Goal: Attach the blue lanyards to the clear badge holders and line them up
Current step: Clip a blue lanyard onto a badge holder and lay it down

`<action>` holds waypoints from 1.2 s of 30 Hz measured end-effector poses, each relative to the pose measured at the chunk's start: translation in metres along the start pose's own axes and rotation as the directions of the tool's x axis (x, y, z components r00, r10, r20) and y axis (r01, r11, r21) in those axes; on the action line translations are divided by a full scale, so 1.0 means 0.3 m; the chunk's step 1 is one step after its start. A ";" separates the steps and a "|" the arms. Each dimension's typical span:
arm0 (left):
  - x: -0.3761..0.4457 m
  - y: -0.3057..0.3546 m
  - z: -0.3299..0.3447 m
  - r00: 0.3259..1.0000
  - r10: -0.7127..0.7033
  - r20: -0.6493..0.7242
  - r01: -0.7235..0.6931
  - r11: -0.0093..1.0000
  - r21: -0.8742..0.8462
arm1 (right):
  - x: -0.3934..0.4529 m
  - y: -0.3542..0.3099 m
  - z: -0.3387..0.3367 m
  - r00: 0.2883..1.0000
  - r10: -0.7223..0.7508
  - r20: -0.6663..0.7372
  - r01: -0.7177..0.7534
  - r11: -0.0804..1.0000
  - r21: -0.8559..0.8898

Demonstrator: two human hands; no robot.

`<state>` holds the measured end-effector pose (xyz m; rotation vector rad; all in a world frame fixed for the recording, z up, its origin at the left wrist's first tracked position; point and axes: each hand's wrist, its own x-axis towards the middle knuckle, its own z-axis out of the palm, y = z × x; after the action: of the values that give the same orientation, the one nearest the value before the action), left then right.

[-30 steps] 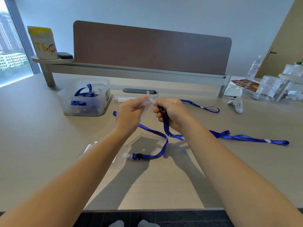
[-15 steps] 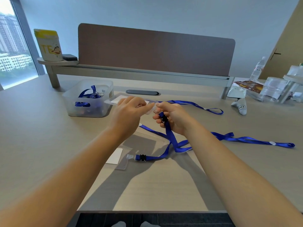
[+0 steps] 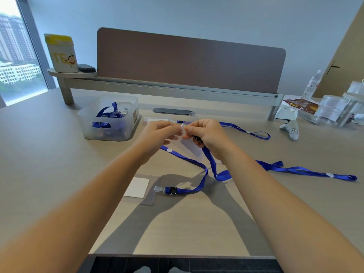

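Above the desk, left hand (image 3: 157,133) pinches the flimsy clear plastic badge holder (image 3: 188,147) at its top tab, right hand (image 3: 208,134) clamps the limp blue woven lanyard (image 3: 211,164) near its clip; likely light, slippery.

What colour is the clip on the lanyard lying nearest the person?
Black, on the blue lanyard's clip, head view.

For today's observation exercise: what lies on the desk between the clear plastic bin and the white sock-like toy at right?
In the head view, between bin and toy: both hands and a blue lanyard loop.
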<state>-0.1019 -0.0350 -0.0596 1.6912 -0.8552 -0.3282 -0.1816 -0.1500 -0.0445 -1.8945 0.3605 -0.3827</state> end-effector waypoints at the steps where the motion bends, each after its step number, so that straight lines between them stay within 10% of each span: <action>1: 0.004 0.001 -0.001 1.000 -0.010 -0.012 0.010 1.000 0.001 | 0.000 -0.005 0.003 1.000 -0.013 0.003 0.013 1.000 -0.028; 36: 0.022 0.006 -0.046 0.981 0.163 -0.102 -0.111 0.912 0.395 | 0.009 -0.007 0.091 0.999 -0.032 0.003 0.032 0.999 0.036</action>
<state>-0.0894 -0.0298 -0.0522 1.9792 -0.9788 0.0591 -0.1673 -0.1276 -0.0513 -1.8675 0.3189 -0.4046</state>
